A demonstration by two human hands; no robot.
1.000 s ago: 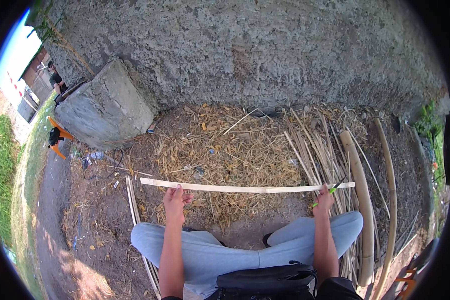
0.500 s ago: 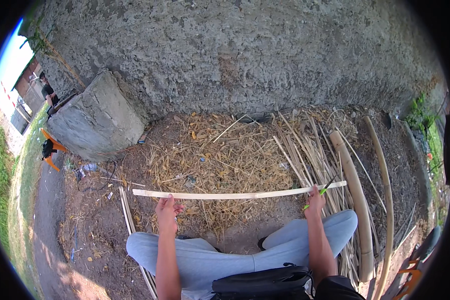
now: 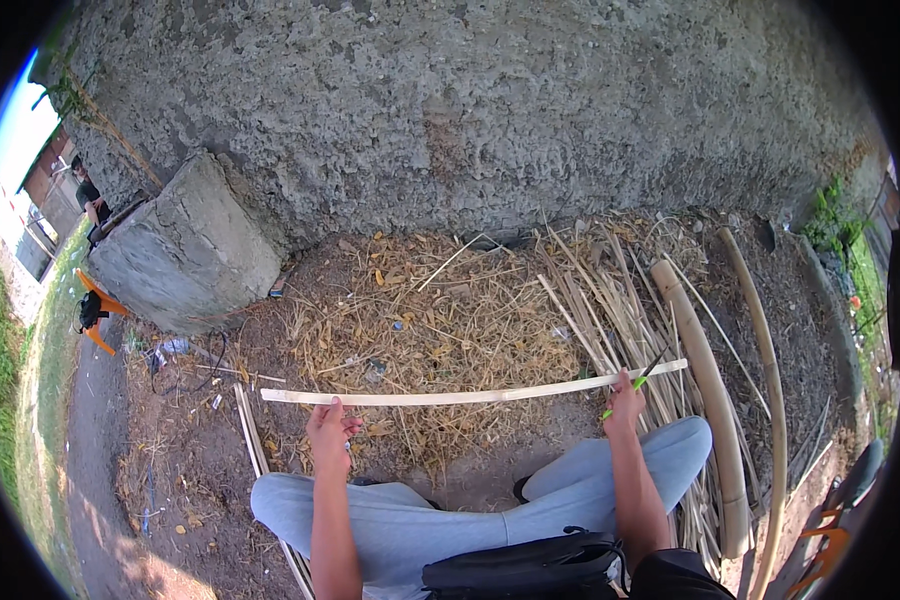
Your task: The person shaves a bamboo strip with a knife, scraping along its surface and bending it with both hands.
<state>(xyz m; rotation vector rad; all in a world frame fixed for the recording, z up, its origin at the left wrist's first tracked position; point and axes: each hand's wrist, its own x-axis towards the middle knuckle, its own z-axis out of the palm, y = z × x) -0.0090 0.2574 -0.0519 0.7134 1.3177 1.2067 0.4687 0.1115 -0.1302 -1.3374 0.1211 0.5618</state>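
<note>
A long, pale bamboo strip (image 3: 450, 398) lies crosswise in front of my knees, bowed slightly. Near its left end my left hand (image 3: 329, 432) pinches it from below, thumb on top and the other fingers loosely curled. My right hand (image 3: 624, 402) grips the strip near its right end. That same hand also holds a knife (image 3: 641, 382) with a bright green handle and a dark blade pointing up and to the right. Part of the knife's handle is hidden by the fingers.
Split bamboo strips (image 3: 610, 300) are piled at the right, beside a thick bamboo pole (image 3: 705, 400) and a thinner curved pole (image 3: 765, 370). More strips (image 3: 250, 430) lie by my left knee. A concrete block (image 3: 195, 250) stands before the rough wall (image 3: 490, 110). A person (image 3: 90, 195) is far left.
The view has shifted slightly, and the strip's left end sits a little lower in it. Both hands keep the same hold on the strip.
</note>
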